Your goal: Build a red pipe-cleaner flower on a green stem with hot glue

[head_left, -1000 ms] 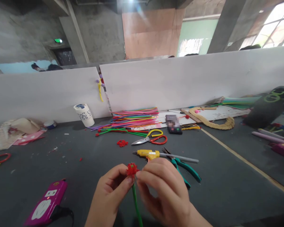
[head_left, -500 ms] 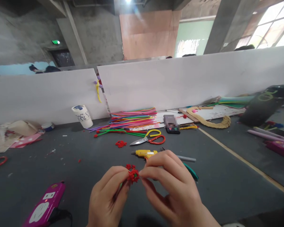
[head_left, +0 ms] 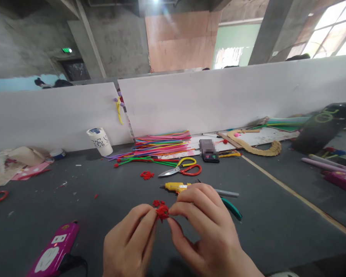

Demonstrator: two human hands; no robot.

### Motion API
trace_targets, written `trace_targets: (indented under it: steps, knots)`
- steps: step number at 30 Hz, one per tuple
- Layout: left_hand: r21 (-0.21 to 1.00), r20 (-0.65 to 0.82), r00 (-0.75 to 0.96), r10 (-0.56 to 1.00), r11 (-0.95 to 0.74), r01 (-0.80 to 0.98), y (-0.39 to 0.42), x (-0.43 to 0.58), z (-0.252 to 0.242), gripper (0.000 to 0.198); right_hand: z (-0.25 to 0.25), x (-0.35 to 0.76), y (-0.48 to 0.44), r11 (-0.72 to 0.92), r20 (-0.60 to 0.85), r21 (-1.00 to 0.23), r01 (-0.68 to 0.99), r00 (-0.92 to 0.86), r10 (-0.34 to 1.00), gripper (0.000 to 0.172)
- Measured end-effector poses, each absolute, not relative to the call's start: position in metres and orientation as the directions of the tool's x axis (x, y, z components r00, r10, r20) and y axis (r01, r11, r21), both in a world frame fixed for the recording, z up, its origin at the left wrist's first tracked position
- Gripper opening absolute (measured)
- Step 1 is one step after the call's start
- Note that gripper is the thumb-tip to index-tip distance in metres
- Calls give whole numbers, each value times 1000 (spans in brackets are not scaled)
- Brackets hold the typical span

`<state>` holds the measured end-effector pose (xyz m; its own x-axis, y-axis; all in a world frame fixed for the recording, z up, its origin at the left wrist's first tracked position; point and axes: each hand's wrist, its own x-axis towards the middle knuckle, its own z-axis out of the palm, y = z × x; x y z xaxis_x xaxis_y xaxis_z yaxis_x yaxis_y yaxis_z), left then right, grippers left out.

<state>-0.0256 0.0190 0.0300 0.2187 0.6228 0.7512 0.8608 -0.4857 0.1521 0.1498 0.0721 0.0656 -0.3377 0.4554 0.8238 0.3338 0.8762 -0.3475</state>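
Between my two hands is a small red fuzzy flower [head_left: 162,212] with a bit of green at its middle, which looks made of pipe cleaner. My left hand [head_left: 131,238] pinches it from the left side. With thumb and forefinger, my right hand [head_left: 206,231] grips its right edge. Just behind it on the table lie small red fuzzy pieces [head_left: 158,202], and farther back a red fuzzy cluster [head_left: 147,175]. A yellow glue gun [head_left: 174,187] lies beyond my right hand, partly covered by it.
Scissors [head_left: 180,168] with yellow and red handles lie past the glue gun. Behind them is a pile of coloured pipe cleaners [head_left: 163,144] beside a phone [head_left: 209,152]. A magenta power strip [head_left: 56,250] sits at front left, a white paper cup [head_left: 99,141] at the back.
The red flower has turned slightly in my fingers, and less green shows. My left hand has shifted a little left and my right fingers have moved slightly on the petals.
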Motion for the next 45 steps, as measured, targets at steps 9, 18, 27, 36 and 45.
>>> trace_targets:
  steps: [9, 18, 27, 36, 45]
  knots:
    - [10, 775, 279, 567, -453, 891, 18, -29, 18, 24, 62, 145, 73, 847, 802, -405, 344, -312, 510, 11]
    - [24, 795, 248, 554, -437, 899, 23, -28, 21, 19, 60, 139, 70, 737, 707, -626, 256, -214, 675, 15]
    - [70, 834, 199, 514, -457, 887, 26, -25, 28, 18, 67, 154, 83, -118, 260, -825, -552, -558, 788, 14]
    - [750, 609, -338, 717, -383, 539, 33, -28, 32, 10, 63, 169, 113, 155, 248, -878, -452, -154, 956, 15]
    - [938, 347, -510, 787, -295, 182, 32, -24, 42, 9, 30, 156, 138, 310, 310, -951, -12, -97, 946, 14]
